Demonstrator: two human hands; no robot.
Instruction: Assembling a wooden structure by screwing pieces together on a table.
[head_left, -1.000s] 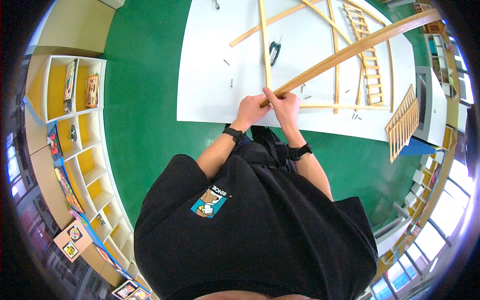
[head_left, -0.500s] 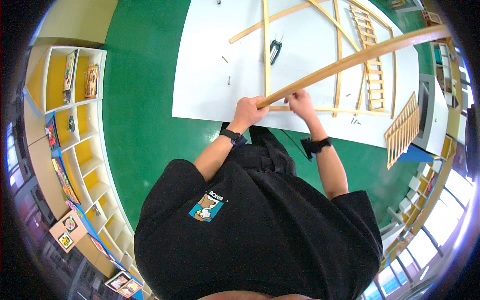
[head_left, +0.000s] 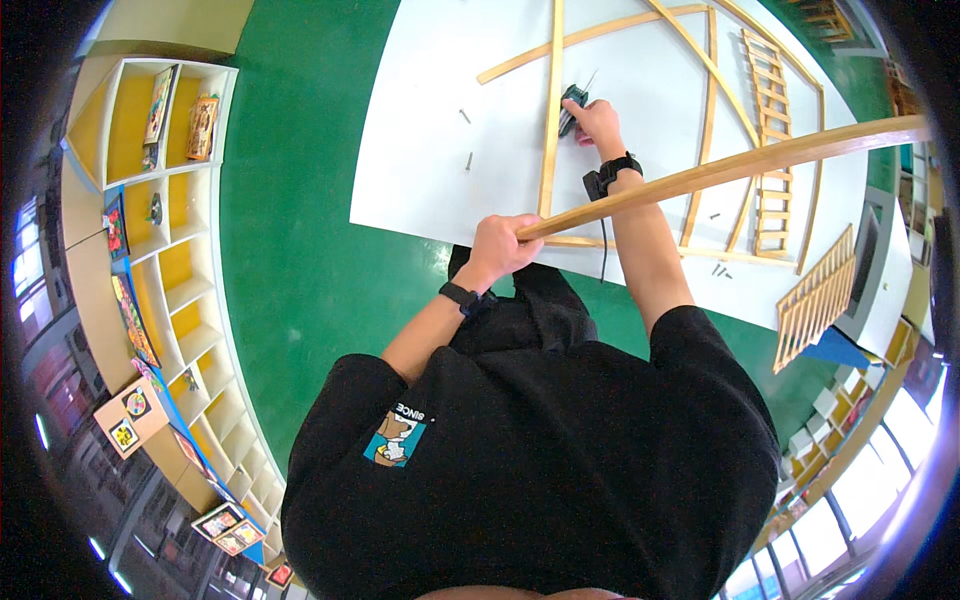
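Note:
My left hand (head_left: 505, 245) is closed around the near end of a long wooden strip (head_left: 720, 172), which slants up to the right above the table and passes over my right forearm. Out over the tabletop, my right hand (head_left: 598, 127) has its fingers around a dark green electric screwdriver (head_left: 573, 103); a long thin bit points away from me. Beside the tool lies a wooden bar (head_left: 552, 110), part of a flat frame of joined strips. A small wooden ladder (head_left: 772, 145) rests farther right. Loose screws (head_left: 469, 160) are scattered left of the bar.
The white table (head_left: 430, 180) has more screws (head_left: 721, 271) near its front right edge. A slatted wooden panel (head_left: 815, 300) leans at the right corner. White shelves (head_left: 190, 295) with pictures line the left, across the green floor (head_left: 300, 200).
My right hand has moved from beside the strip's near end forward to the screwdriver and taken hold of it. The left hand still grips the strip, whose far end sits lower in view.

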